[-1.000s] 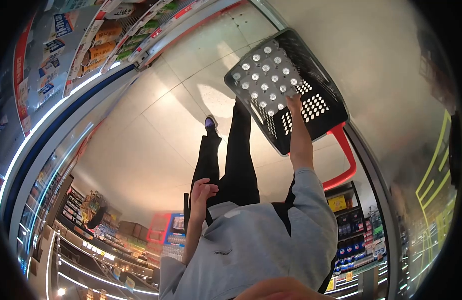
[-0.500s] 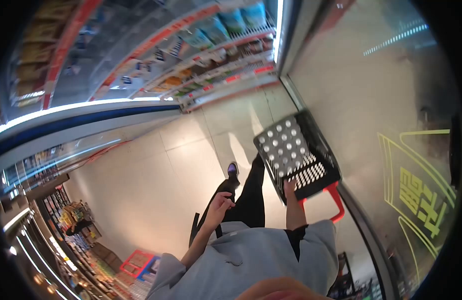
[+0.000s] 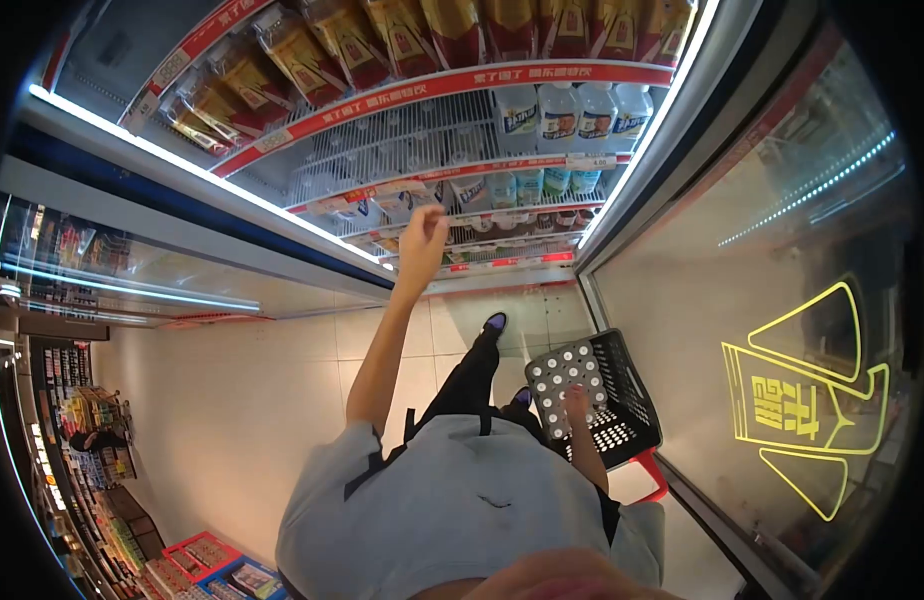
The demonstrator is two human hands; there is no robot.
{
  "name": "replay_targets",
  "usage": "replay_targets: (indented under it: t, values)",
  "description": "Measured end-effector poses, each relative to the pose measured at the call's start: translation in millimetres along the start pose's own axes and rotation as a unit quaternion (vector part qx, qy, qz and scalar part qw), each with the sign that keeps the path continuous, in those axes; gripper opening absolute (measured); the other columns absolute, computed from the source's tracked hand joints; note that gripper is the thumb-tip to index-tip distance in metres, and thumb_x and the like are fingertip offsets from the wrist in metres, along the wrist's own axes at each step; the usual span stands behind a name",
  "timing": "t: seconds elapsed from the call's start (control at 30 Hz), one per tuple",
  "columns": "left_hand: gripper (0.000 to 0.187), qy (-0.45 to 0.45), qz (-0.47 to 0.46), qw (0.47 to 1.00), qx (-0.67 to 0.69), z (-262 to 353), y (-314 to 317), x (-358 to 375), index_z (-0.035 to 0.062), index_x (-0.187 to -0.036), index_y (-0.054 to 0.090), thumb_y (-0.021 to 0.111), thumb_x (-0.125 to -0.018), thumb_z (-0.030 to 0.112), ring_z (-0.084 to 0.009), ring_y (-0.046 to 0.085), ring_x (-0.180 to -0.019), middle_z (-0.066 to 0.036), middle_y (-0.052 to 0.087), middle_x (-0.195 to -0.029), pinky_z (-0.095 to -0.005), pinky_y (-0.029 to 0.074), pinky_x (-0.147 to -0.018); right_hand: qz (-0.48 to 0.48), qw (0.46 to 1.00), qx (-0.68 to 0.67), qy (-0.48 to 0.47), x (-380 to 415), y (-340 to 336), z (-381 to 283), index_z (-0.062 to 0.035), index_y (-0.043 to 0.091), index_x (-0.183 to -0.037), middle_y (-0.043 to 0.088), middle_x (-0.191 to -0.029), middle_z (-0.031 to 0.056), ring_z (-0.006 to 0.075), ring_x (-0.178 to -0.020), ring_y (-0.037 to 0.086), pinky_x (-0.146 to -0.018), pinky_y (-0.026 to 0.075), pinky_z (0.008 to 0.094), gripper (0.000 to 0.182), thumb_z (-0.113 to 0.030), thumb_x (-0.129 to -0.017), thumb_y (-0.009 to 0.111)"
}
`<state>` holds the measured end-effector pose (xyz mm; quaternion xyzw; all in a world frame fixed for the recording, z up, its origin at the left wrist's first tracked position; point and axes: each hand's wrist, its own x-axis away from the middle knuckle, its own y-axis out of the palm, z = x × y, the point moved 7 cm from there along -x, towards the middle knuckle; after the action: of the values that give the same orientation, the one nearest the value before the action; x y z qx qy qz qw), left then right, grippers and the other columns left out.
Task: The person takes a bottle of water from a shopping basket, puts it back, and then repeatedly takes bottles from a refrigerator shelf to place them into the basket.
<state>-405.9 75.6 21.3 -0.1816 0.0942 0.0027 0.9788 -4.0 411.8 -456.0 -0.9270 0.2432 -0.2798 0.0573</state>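
My left hand is raised in front of the lower shelves of an open drinks cooler, its fingers loosely curled and nothing visible in them. Down at the right, my right hand is over a black shopping basket, among white-capped bottles. Its fingers look closed, but what they hold is hidden. Clear bottles with blue labels stand on a cooler shelf above my left hand, and golden-red drinks line the shelf above them.
A glass door with yellow lettering stands open at the right. Another cooler door is at the left. My feet are on the tiled floor below the cooler. Stocked shelves and a red display box are at the lower left.
My left hand has risen from near my legs toward the shelves. The view has turned and now shows more of the cooler. The basket and my right hand appear lower in view.
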Motion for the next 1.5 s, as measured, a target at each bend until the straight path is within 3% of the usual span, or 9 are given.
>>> replay_targets:
  t: [0.07,0.13,0.3,0.5,0.83,1.0,1.2,1.33,1.5]
  values:
    - [0.027,0.079,0.047,0.996,-0.021,7,0,-79,0.0011,-0.112,0.058,0.061,-0.090,0.016,-0.0218,0.067,-0.086,-0.012,0.068,-0.092,-0.0329,0.051,-0.077,0.044,0.995,0.035,0.088,8,-11,-37,0.0000,0.060,-0.106,0.064,-0.080,0.0074,0.0155,-0.071,0.060,-0.061,0.048,0.0326,0.026,-0.011,-0.082,0.061]
    - [0.034,0.102,0.055,0.989,-0.095,3,11,-149,0.0019,-0.114,0.057,0.065,-0.087,0.021,-0.0244,0.067,-0.090,-0.013,0.068,-0.094,-0.0350,0.052,-0.077,0.099,0.988,0.112,0.026,-36,-24,67,-0.0023,0.063,-0.099,0.066,-0.086,0.0173,0.0243,-0.079,0.065,-0.067,0.051,0.0356,0.022,-0.018,-0.085,0.056]
    - [0.044,0.211,0.032,0.912,-0.350,-16,59,-285,0.0027,-0.117,0.057,0.070,-0.085,0.030,-0.0216,0.066,-0.093,-0.010,0.068,-0.101,-0.0347,0.053,-0.075,0.158,0.945,-0.122,0.260,9,-12,33,-0.0060,0.058,-0.096,0.061,-0.077,0.0077,0.0180,-0.064,0.060,-0.052,0.045,0.0351,0.018,-0.017,-0.086,0.050]
    - [0.045,0.002,-0.079,0.914,-0.399,-58,82,-337,0.0034,-0.118,0.057,0.070,-0.085,0.031,-0.0215,0.066,-0.093,-0.010,0.067,-0.102,-0.0348,0.053,-0.075,0.107,0.952,-0.127,0.258,52,42,-49,-0.0090,0.058,-0.099,0.060,-0.075,0.0046,0.0163,-0.060,0.060,-0.048,0.044,0.0309,0.018,-0.024,-0.091,0.052]
    - [0.047,-0.137,-0.049,0.966,-0.214,-66,54,-332,0.0046,-0.119,0.057,0.071,-0.084,0.033,-0.0212,0.066,-0.093,-0.010,0.067,-0.104,-0.0350,0.053,-0.076,0.116,0.963,-0.095,0.226,86,53,-74,0.0025,0.061,-0.083,0.063,-0.071,0.0103,0.0171,-0.058,0.059,-0.051,0.048,0.0310,0.021,-0.017,-0.084,0.054]
    - [0.048,-0.244,-0.037,0.966,0.077,-43,22,-270,0.0052,-0.119,0.057,0.071,-0.083,0.034,-0.0211,0.066,-0.093,-0.010,0.067,-0.105,-0.0351,0.052,-0.076,0.105,0.965,-0.140,0.195,67,53,-66,-0.0020,0.060,-0.085,0.061,-0.072,0.0087,0.0153,-0.058,0.058,-0.048,0.044,0.0275,0.021,-0.021,-0.088,0.052]
    - [0.053,-0.207,-0.153,0.947,0.194,18,-24,-103,0.0045,-0.125,0.053,0.067,-0.087,0.039,-0.0214,0.060,-0.103,-0.008,0.062,-0.111,-0.0366,0.051,-0.079,0.061,0.994,-0.071,0.063,27,40,-96,0.0000,0.058,-0.102,0.061,-0.079,0.0072,0.0134,-0.062,0.059,-0.054,0.048,0.0266,0.022,-0.019,-0.091,0.055]
    - [0.060,-0.191,-0.162,0.925,0.287,29,-20,43,0.0005,-0.130,0.048,0.068,-0.087,0.038,-0.0164,0.058,-0.105,-0.008,0.060,-0.114,-0.0323,0.047,-0.089,-0.020,0.988,-0.132,-0.083,44,34,-201,-0.0013,0.059,-0.115,0.061,-0.084,0.0042,0.0107,-0.079,0.059,-0.069,0.049,0.0239,0.027,-0.018,-0.094,0.057]
    - [0.064,-0.263,-0.216,0.869,0.359,63,17,215,0.0009,-0.134,0.046,0.069,-0.087,0.038,-0.0179,0.058,-0.107,-0.008,0.058,-0.122,-0.0315,0.044,-0.095,-0.134,0.965,-0.142,-0.176,137,14,-406,-0.0012,0.059,-0.117,0.050,-0.078,-0.0028,0.0064,-0.073,0.047,-0.068,0.040,0.0217,0.030,-0.023,-0.098,0.052]
